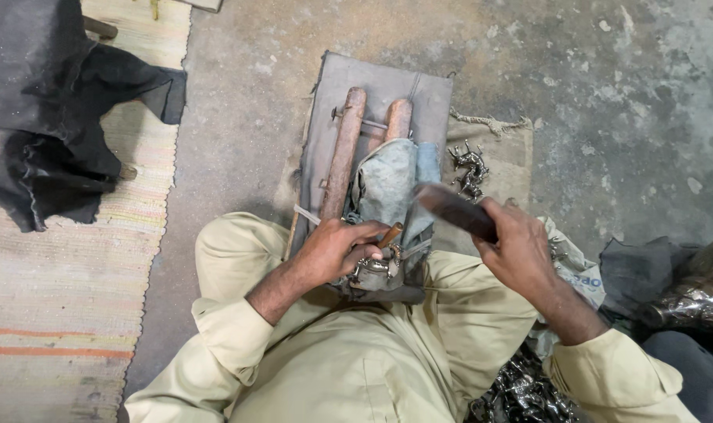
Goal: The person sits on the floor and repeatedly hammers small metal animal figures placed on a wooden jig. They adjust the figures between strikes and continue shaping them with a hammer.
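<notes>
1. Pile of small shiny metal castings (pixel 521 392): lies at the bottom edge, beside the person's right knee, partly hidden by the cream sleeve.
2. Left hand (pixel 333 249): fingers curled and closed on a small metal fitting (pixel 374 266), pressing it down on the near end of the work block; a short wooden-handled tool (pixel 390 234) pokes out just past the knuckles.
3. Right hand (pixel 519 247): clamped around the near end of a dark flat file (pixel 454 210), held tilted above the cloth; the blade is motion-blurred.
4. Grey-blue cloth (pixel 388 184): draped over the block, between the two hands.
5. Two wooden bars (pixel 344 153): lie side by side lengthwise, joined by a thin metal rod, resting on a grey pad (pixel 419 86).
6. Second cluster of metal castings (pixel 468 168): on burlap sacking (pixel 509 157), just right of the pad.
7. Concrete floor (pixel 607 94): beyond and to the right.
8. Striped woven mat (pixel 59 274): far left, bearing a black leather piece (pixel 43 102).
</notes>
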